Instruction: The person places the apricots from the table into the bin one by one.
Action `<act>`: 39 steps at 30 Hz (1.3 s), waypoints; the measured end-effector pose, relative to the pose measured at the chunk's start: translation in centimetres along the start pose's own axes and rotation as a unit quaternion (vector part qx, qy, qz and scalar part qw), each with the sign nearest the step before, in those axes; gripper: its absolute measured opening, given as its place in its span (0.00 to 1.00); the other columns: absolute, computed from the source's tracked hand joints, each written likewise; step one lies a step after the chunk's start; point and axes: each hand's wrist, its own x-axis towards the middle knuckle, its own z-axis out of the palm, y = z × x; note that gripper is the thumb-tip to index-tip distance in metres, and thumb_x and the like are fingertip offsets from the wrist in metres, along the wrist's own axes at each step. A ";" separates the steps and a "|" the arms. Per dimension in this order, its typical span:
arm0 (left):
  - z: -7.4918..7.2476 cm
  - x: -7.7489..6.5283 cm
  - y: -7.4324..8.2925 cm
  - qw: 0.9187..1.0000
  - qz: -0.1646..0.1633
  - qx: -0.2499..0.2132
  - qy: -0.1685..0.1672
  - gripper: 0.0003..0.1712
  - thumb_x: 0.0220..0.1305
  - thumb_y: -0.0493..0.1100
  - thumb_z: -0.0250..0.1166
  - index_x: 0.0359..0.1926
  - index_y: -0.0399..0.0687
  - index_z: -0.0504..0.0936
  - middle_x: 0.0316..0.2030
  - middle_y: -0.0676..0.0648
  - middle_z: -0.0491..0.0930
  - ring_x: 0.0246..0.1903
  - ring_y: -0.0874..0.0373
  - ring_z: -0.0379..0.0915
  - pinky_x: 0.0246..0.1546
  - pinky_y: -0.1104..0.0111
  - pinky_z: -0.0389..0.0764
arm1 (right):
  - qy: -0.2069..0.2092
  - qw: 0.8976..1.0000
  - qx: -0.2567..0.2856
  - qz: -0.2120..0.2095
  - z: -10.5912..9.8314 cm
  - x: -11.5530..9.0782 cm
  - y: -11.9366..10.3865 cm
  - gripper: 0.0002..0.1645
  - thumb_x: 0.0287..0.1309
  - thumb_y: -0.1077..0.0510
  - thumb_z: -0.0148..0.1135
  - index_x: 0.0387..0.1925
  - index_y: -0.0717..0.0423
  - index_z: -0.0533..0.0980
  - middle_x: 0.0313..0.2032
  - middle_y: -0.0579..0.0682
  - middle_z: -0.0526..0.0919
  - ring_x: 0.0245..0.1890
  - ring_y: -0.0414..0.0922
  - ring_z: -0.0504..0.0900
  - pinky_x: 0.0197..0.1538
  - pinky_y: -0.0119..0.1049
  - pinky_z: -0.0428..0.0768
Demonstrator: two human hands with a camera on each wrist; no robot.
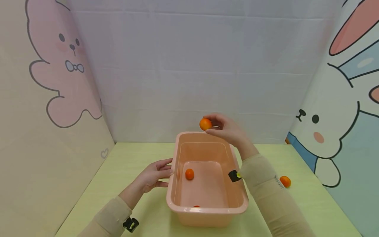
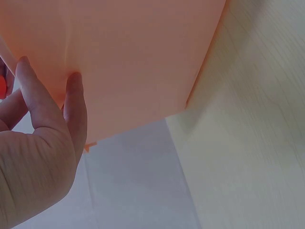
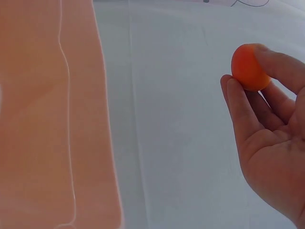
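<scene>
My right hand pinches a small orange between thumb and fingertips, above the far end of a pink plastic basin. In the right wrist view the orange sits at the fingertips of the hand. At the basin's left side is my left hand, fingers spread and fairly straight. The left wrist view has that hand's fingertips against the outer wall. One orange lies on the basin floor. Another orange is mostly hidden behind the near rim.
Right of the basin, a further orange rests on the pale yellow-green table, partly behind my right sleeve. A white cloth wall stands behind, with cartoon-printed panels on both sides.
</scene>
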 end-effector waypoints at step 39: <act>0.0 -0.1 0.0 1.000 0.003 -0.006 -0.009 0.39 0.70 0.41 0.63 0.75 0.37 0.56 0.66 0.33 0.69 0.50 0.49 0.80 0.40 0.58 0.86 | -0.165 0.982 -0.053 0.075 5.9 3.0 6.8 0.26 0.57 0.66 0.70 0.58 0.61 0.76 0.52 0.51 0.81 0.54 0.50 0.78 0.61 0.41 0.76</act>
